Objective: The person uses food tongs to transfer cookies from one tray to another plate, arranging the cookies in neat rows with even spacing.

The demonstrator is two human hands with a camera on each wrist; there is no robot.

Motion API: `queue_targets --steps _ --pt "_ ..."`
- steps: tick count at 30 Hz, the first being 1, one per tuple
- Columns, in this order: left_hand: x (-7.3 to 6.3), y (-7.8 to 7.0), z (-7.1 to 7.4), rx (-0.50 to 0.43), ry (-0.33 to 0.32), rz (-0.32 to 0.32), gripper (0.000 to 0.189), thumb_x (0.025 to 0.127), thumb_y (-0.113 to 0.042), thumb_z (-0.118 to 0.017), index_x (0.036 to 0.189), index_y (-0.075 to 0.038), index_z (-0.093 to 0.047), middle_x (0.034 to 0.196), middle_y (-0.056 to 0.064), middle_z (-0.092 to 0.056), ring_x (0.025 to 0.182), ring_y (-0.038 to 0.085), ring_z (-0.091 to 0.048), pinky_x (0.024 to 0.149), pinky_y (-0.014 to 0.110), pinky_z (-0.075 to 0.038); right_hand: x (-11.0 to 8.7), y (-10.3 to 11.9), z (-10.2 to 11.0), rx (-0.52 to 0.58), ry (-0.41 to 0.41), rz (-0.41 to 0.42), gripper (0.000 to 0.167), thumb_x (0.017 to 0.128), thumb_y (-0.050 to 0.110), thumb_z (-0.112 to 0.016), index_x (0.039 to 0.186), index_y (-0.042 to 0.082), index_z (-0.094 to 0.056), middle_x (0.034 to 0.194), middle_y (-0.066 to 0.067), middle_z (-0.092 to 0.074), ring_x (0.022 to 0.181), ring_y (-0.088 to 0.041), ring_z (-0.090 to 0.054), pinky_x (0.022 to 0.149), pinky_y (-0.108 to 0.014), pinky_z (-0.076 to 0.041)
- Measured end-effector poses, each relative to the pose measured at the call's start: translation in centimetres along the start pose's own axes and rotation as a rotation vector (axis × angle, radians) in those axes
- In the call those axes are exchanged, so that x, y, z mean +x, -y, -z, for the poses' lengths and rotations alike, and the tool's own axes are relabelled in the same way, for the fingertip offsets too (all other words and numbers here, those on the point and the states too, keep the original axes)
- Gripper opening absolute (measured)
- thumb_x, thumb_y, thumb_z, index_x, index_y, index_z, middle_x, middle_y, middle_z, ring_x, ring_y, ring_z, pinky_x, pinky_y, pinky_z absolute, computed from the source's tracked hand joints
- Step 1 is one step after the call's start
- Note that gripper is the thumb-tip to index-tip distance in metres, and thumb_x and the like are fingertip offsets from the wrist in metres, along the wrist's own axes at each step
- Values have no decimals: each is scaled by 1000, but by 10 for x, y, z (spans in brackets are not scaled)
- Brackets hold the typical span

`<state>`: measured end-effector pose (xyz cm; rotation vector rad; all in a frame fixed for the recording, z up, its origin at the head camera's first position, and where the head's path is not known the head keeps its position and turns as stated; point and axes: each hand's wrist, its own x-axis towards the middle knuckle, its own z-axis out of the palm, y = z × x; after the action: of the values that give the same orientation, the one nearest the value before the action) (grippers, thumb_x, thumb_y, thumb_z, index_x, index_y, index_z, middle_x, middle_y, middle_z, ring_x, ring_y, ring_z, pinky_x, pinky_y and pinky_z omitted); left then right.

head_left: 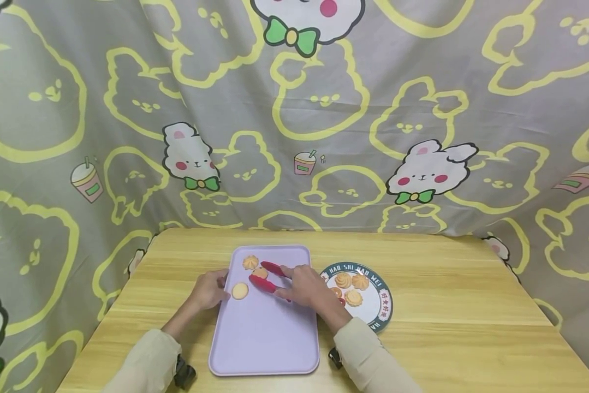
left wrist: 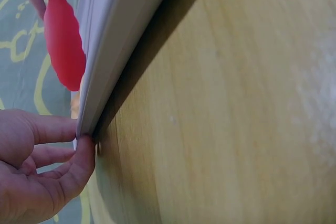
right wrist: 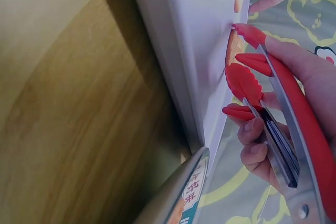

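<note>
A lilac tray [head_left: 265, 349] lies on the table. At its left edge my left hand [head_left: 209, 289] pinches the rim between thumb and fingers, as the left wrist view shows. My right hand [head_left: 308, 286] holds red-tipped metal tongs [right wrist: 291, 124] over the tray's upper part. The tongs' spread tips stand on either side of a cookie [head_left: 260, 272] lying on the tray; whether they touch it I cannot tell. Just behind it sits a flower-shaped cookie [head_left: 250, 262], and a smooth round cookie [head_left: 239, 291] lies near the left rim.
Right of the tray, partly behind my right arm, stands a white plate with a green lettered rim [head_left: 386, 305]. It bears several cookies [head_left: 360, 281], some with red centres. A patterned curtain [head_left: 333, 207] hangs behind the wooden table [head_left: 461, 316].
</note>
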<state>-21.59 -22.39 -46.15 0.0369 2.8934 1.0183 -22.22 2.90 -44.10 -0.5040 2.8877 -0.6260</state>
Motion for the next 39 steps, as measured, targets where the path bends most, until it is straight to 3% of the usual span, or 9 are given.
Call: queue_targets --steps 7,15,25,32,39 --pt "0 -1 0 3 4 -9 67 68 6 -70 131 13 -47 93 18 -65 76 23 -64 63 31 -59 -2 0 0 1 -12 -2 67 79 46 -71 137 18 -52 70 -2 -51 53 -12 -44 41 -21 -37" --pt "-1 -1 1 9 -3 -10 67 68 5 -70 130 13 -47 93 18 -66 77 23 -63 65 31 -59 -11 -10 8 -102 -46 57 64 78 47 -71 134 19 -56 59 0 -41 62 -15 -45 46 -21 -36" --pt "-1 -2 0 8 0 -4 67 68 6 -70 130 12 -47 93 18 -66 78 23 -63 65 31 -60 -32 -34 22 17 -52 62 64 78 43 -73 134 16 -55 57 3 -33 51 -11 -39 40 -20 -31" --pt "-1 -1 -1 -14 8 2 67 68 7 -69 131 10 -48 90 17 -65 77 24 -64 65 33 -60 -53 -57 33 -10 -75 62 65 77 42 -74 134 17 -55 66 5 -48 58 -8 -43 45 -18 -34" --pt "-1 -1 0 -16 5 -8 67 67 6 -69 131 12 -47 91 18 -65 78 24 -63 65 33 -60 -73 -77 44 -44 -123 92 64 76 41 -75 133 18 -56 64 9 -46 61 -6 -42 48 -17 -33"
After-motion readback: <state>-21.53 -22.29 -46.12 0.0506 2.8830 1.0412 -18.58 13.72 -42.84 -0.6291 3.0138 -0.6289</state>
